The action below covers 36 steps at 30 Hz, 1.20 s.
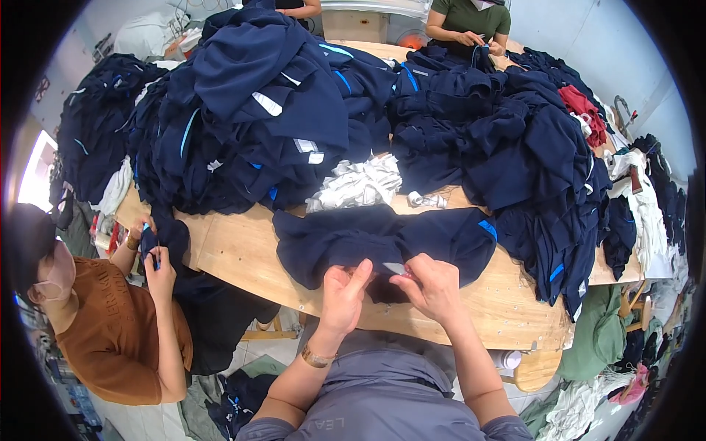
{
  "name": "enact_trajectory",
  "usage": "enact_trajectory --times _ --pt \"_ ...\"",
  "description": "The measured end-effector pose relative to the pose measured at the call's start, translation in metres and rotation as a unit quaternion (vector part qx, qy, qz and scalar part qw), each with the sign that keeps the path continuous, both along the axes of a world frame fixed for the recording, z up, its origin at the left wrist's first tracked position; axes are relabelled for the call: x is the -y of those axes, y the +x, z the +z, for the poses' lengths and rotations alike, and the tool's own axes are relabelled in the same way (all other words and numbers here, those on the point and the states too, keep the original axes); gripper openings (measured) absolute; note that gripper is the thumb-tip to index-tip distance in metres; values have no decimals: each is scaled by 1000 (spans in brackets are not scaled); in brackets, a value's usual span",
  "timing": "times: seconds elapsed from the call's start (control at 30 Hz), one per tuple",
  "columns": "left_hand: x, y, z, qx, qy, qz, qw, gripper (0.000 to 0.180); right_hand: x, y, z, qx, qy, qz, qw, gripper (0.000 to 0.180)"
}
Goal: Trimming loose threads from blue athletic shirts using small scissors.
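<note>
While the dark navy-blue cloth garment [323, 246] lies spread in soft folds along the near part of the pale wooden surface [228, 246], both hands are positioned over its near edge, a short gap apart. The left hand [342, 301] is partly curled, with its thumb raised alongside the fingers; the contact beneath it is hidden, so whether it pinches the cloth cannot be told. The right hand [432, 287] is closed, its thumb and fingers pinching a small pale-grey pointed blade [393, 267] whose tip projects leftward toward the left hand. A bright-blue strip [487, 228] marks the right end of the garment. Directly behind the garment, a loose bundle of white cloth strips [359, 184] rests on the surface, with a small white roll [416, 199] to its right. Behind these, a tall heap of navy garments with white labels [265, 140] occupies the left side, and a lower heap of navy garments [515, 147] occupies the right, with a crumpled red cloth [581, 110] at its far right. At the left, a co-worker in a brown shirt [118, 323] holds navy cloth in both hands; across the surface, a co-worker in a dark-green shirt [446, 11] handles a dark piece.
</note>
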State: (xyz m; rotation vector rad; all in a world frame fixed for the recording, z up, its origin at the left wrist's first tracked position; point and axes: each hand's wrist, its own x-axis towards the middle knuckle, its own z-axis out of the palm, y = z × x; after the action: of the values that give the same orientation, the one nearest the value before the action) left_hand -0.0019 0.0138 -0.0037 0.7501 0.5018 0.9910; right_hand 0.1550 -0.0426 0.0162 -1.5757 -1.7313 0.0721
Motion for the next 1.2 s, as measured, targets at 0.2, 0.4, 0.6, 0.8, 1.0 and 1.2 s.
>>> enact_trajectory --times 0.2,0.4,0.6,0.8,1.0,1.2 --pt "-2 1 11 32 -64 -22 997 17 4 -3 -5 -377 -41 -25 925 18" --pt "-1 -4 -12 44 -66 -32 996 22 -11 -15 -5 35 95 15 995 42" --pt "-3 4 10 28 -74 -4 997 23 0 -28 -10 1 109 97 989 29" --pt "-4 3 11 -2 -41 -13 999 18 4 -14 -14 -359 12 -20 933 23" --pt "-3 1 8 25 -50 -44 997 15 -2 -15 -17 -428 -36 7 903 19" --pt "-6 -3 11 42 -160 -95 982 15 -3 -26 -34 -495 -53 39 866 13"
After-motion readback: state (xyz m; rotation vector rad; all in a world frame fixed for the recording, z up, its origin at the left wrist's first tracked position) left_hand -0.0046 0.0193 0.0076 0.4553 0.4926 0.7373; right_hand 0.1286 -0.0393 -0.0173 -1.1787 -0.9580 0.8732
